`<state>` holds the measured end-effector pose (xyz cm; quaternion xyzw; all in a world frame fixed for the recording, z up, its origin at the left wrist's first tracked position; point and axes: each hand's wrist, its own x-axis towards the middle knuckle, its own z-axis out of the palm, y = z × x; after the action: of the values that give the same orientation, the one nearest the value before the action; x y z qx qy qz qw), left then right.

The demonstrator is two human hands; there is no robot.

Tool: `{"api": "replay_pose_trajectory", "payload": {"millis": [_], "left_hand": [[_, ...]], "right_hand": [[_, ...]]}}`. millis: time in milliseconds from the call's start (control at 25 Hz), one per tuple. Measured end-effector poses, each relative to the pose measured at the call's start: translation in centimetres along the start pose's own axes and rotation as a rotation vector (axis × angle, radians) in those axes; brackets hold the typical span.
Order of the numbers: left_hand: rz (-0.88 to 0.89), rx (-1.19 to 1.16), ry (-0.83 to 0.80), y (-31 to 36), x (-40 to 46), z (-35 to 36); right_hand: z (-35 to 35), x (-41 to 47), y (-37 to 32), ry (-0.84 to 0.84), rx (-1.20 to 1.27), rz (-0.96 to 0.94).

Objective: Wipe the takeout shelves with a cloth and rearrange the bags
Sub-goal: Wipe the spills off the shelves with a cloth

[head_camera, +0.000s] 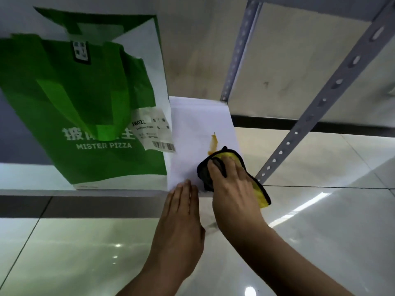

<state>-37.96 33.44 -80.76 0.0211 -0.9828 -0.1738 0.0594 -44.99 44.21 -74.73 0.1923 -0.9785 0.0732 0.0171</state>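
A white shelf board (192, 124) carries a green and white takeout bag (89, 107) marked MISTER PIZZA, standing upright at its left. An orange smear (214, 143) lies on the bare board to the right of the bag. My right hand (233, 189) presses a yellow and black cloth (224, 159) flat on the board just below the smear, fingers spread over it. Beside it, my left hand (181, 218) rests with straight fingers on the shelf's front edge and holds nothing.
A grey perforated metal upright (320, 103) slants along the shelf's right side, and a second upright (239, 52) stands behind. A receipt label (154, 131) hangs off the bag's right side. Glossy floor tiles (320, 210) lie below.
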Motion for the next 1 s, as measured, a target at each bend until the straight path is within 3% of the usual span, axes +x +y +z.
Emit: {"api": "replay_pose_trajectory", "payload": {"millis": [80,160,320,640,760,880,1000], "left_hand": [[0.009,0.025,-0.033,-0.5,0.0,0.6],[0.003,0.030,-0.079,-0.8,0.0,0.8],[0.019,0.025,-0.117,-1.0,0.1,0.7],[0.063,-0.008,-0.072,-1.7,0.4,0.9],[0.097,-0.019,-0.160,-1.6,0.4,-0.4],[0.106,0.029,-0.167,-1.8,0.4,0.2],[0.101,0.078,-0.142,-2.1,0.0,0.1]], "right_hand": [[1.9,-0.2,0.1,-0.139,-0.035,0.001],[3.3,-0.3,0.4,-0.167,-0.027,-0.011],[4.0,1.5,0.7,-0.114,-0.030,0.000],[4.5,10.6,1.1,-0.067,0.088,0.283],[5.3,15.1,3.1,0.007,0.144,0.310],[5.9,18.9,4.3,0.067,0.168,0.241],[5.8,20.4,4.6,0.060,0.148,0.052]]}}
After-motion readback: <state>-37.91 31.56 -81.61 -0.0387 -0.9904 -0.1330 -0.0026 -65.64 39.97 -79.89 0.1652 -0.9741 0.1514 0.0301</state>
